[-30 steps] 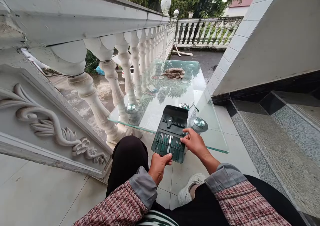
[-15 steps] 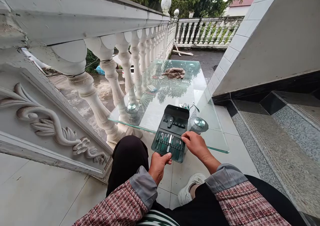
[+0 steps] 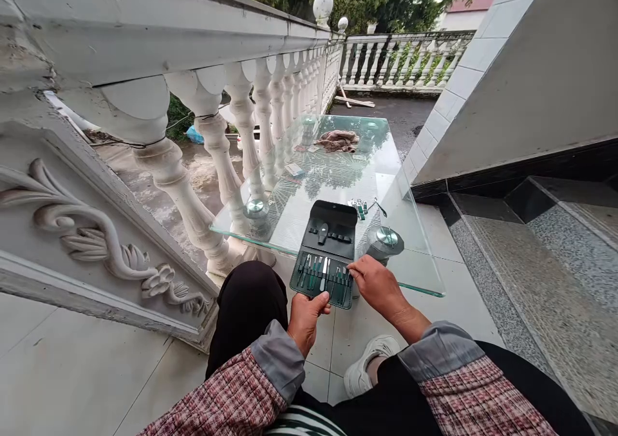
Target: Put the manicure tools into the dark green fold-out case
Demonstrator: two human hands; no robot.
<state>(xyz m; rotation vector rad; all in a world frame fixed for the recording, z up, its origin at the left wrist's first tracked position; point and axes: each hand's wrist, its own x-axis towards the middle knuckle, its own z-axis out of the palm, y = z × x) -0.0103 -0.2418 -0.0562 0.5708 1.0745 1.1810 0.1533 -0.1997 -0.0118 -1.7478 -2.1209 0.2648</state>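
Observation:
My left hand point(image 3: 308, 313) grips the lower edge of an open dark green manicure case point(image 3: 333, 247), thumb on top and fingers beneath. Slim metal and green tools point(image 3: 316, 272) sit in a row of loops in its lower half. The upper flap carries several loops, one wider tab and a snap near its top edge. At the case's right edge, my right hand point(image 3: 381, 284) has thumb and forefinger pinched together by the last loops; whatever is between them is hidden. Beyond the case, several loose manicure tools point(image 3: 360, 208) lie on the glass table point(image 3: 415, 255).
A crumpled brown cloth point(image 3: 338, 141) and a small box point(image 3: 294, 170) rest farther back on the table. White balusters point(image 3: 217, 159) run along the left. Stone steps point(image 3: 541, 249) rise on the right. My knee point(image 3: 253, 301) is just left of the case.
The case has shifted slightly left, exposing more of the loose tools behind it. My right hand has moved a little left with it, still pinched at its right edge.

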